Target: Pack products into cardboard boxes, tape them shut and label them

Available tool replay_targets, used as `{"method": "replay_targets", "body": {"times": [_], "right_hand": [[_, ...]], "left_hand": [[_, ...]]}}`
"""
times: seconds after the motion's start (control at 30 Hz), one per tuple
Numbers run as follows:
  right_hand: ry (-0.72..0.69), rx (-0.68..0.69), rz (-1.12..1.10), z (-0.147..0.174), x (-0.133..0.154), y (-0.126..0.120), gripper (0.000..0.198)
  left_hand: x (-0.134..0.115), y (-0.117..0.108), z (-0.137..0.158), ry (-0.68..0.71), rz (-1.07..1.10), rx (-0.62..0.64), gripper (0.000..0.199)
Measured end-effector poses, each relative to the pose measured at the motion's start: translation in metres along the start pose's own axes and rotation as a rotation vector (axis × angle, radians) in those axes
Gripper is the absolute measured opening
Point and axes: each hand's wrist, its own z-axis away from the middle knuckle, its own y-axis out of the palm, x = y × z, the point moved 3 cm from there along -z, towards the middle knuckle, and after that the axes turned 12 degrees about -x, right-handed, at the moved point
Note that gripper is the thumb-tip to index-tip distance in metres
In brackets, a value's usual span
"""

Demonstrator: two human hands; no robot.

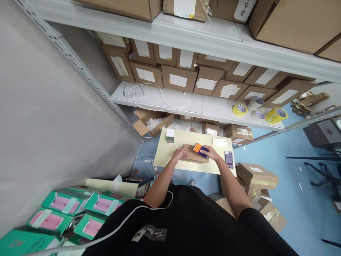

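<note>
On the small pale-yellow table [163,156], a brown cardboard carton [195,156] lies in front of me. My right hand [211,153] is closed on a small orange and dark-blue box-like item [199,149], held over the carton's top. Its exact kind is too small to make out. My left hand [181,154] rests at the carton's left end, fingers stretched out and holding nothing. A small green and white box [170,136] stands at the table's back left. At the right edge lies a phone [228,159], and behind it a white paper [220,142].
Shelving [165,103] with rows of cartons [178,79] rises behind the table. Tape rolls [239,109] and a white cable [162,92] lie on it. An open carton [153,122] is at left, stacked cartons [257,176] at right, green boxes [64,202] lower left.
</note>
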Motion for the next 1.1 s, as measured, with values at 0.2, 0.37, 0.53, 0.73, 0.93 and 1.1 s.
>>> {"method": "replay_targets", "body": {"times": [0.2, 0.37, 0.53, 0.73, 0.93, 1.1], "right_hand": [[-0.02, -0.002, -0.068, 0.011, 0.001, 0.0, 0.052], [-0.015, -0.009, -0.105, 0.018, -0.002, -0.001, 0.052], [0.0, -0.037, -0.034, 0.018, -0.005, 0.0, 0.051], [-0.035, -0.037, 0.127, 0.008, 0.007, 0.01, 0.049], [-0.016, -0.04, 0.431, -0.003, 0.023, 0.023, 0.057], [0.03, -0.009, 0.69, -0.015, 0.03, 0.035, 0.062]], "left_hand": [[-0.007, 0.055, -0.007, -0.166, 0.164, 0.092, 0.051], [-0.016, 0.051, -0.01, -0.058, 0.251, -0.071, 0.03], [-0.023, 0.023, -0.004, 0.143, 0.313, -0.155, 0.035], [-0.014, -0.007, 0.005, 0.296, 0.351, -0.252, 0.038], [0.013, -0.025, 0.0, 0.167, 0.417, -0.319, 0.043], [0.031, -0.031, -0.015, 0.059, 0.352, -0.346, 0.043]]}}
